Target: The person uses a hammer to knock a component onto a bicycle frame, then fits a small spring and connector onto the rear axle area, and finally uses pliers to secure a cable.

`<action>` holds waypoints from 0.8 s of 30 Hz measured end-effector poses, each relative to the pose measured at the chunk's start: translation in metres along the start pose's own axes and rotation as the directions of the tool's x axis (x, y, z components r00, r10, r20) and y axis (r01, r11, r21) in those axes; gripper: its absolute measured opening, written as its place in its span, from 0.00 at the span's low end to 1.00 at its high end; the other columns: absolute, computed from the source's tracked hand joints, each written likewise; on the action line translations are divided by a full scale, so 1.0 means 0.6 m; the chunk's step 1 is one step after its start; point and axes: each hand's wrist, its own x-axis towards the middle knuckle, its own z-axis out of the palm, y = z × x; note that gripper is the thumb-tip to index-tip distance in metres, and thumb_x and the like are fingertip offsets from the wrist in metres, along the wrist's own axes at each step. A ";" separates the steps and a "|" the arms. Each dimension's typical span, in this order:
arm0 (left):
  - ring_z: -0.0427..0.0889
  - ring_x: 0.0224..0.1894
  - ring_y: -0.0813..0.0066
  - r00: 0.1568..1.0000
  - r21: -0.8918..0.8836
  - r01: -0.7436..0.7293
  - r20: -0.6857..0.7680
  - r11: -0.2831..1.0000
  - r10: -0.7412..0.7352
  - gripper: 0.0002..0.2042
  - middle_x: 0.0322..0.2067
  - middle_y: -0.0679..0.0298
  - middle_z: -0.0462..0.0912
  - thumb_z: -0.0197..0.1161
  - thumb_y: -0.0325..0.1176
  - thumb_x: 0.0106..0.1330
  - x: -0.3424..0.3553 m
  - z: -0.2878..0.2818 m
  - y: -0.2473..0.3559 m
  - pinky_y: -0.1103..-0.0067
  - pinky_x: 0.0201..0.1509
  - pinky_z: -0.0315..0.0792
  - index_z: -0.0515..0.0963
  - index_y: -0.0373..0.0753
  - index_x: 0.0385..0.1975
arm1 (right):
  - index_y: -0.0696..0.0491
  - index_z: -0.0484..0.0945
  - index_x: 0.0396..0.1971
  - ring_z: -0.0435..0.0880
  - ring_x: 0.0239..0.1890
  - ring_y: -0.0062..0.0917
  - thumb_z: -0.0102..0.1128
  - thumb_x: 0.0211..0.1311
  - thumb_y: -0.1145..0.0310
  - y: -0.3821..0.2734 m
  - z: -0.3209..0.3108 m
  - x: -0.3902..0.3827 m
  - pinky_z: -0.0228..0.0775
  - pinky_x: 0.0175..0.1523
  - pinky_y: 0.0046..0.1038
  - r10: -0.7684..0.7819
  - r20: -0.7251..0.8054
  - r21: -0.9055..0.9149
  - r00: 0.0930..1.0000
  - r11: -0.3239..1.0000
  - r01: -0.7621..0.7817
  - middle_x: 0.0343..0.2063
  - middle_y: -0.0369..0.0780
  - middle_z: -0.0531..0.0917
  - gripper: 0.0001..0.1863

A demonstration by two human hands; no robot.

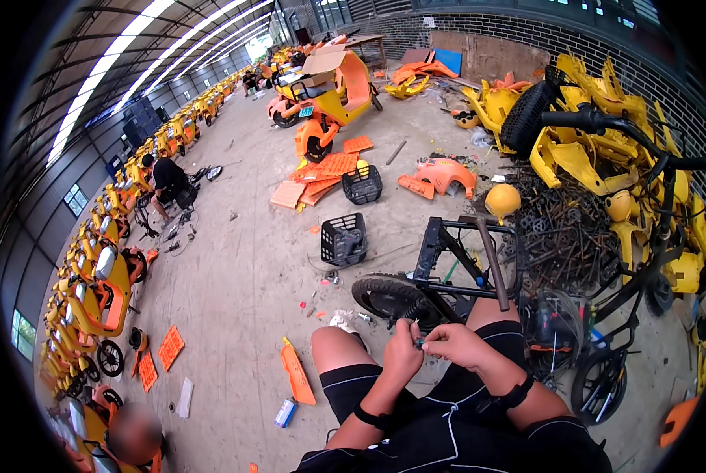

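Observation:
In front of my knees, my left hand [403,351] is closed, with its thumb side up. Right beside it, my right hand [455,345] pinches with thumb and fingertips, and the two nearly meet. A small dark, greenish piece [420,344] shows between the fingers, with thin pale ends above it; it is too small to name. Just beyond my hands lies a black bike frame [436,260] with a thick-tyred wheel [391,296]. A rusty metal tube [492,264] rests across the frame near my right knee.
Black crates [343,240], orange panels [321,169] and an orange strip [296,372] lie on the concrete floor. To the right are piled yellow body panels [570,158], metal parts [562,229] and a handlebar frame [660,181]. Scooters [101,292] line the left; a person [168,185] crouches near them.

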 end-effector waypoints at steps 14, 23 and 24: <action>0.80 0.32 0.39 0.996 -0.082 -0.053 0.061 0.995 0.058 0.08 0.27 0.44 0.79 0.53 0.37 0.75 -0.003 0.007 -0.012 0.56 0.32 0.69 0.67 0.39 0.43 | 0.58 0.83 0.32 0.78 0.26 0.17 0.72 0.58 0.66 0.007 -0.016 0.009 0.71 0.31 0.25 -0.148 0.031 -0.256 0.989 0.955 0.151 0.25 0.37 0.84 0.11; 0.79 0.33 0.36 0.991 -0.111 -0.077 0.099 0.991 0.088 0.08 0.27 0.42 0.79 0.52 0.36 0.75 0.000 0.001 -0.007 0.53 0.33 0.69 0.66 0.38 0.43 | 0.56 0.83 0.34 0.85 0.32 0.34 0.69 0.57 0.66 -0.022 -0.002 -0.014 0.75 0.39 0.34 -0.264 -0.030 -0.489 0.964 0.845 0.217 0.30 0.44 0.86 0.10; 0.79 0.33 0.36 0.993 -0.115 -0.070 0.090 0.991 0.080 0.08 0.28 0.42 0.79 0.52 0.36 0.76 0.001 0.004 -0.007 0.54 0.33 0.69 0.66 0.38 0.43 | 0.56 0.83 0.34 0.85 0.33 0.37 0.69 0.57 0.65 -0.033 0.001 -0.021 0.75 0.40 0.35 -0.279 -0.042 -0.529 0.960 0.821 0.215 0.31 0.44 0.86 0.10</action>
